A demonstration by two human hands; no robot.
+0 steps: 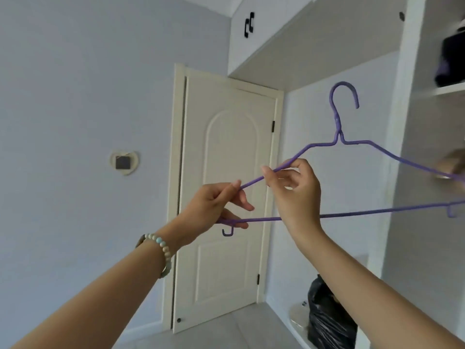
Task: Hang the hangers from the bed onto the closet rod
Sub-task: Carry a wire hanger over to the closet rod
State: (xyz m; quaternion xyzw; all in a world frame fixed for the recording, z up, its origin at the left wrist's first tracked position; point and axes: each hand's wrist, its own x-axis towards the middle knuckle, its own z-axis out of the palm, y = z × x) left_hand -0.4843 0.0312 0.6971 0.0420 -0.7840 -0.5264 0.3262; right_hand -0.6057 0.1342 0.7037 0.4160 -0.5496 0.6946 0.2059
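Note:
A purple wire hanger (338, 137) is held up in the air in front of the white closet (402, 122), its hook pointing upward. My left hand (216, 205) pinches the left end of the hanger's sloping arm, near its bottom corner. My right hand (294, 190) pinches the same sloping arm a little higher, fingers curled round the wire. The hanger's bottom bar runs behind my right wrist out to the right edge. No closet rod and no bed are in view.
A cream door (224, 197) stands shut behind my hands. A black plastic bag (327, 321) sits on the closet's floor at the lower right. Closet shelves (448, 89) at the far right hold dark items. A heart-shaped wall plate (124, 162) is on the left wall.

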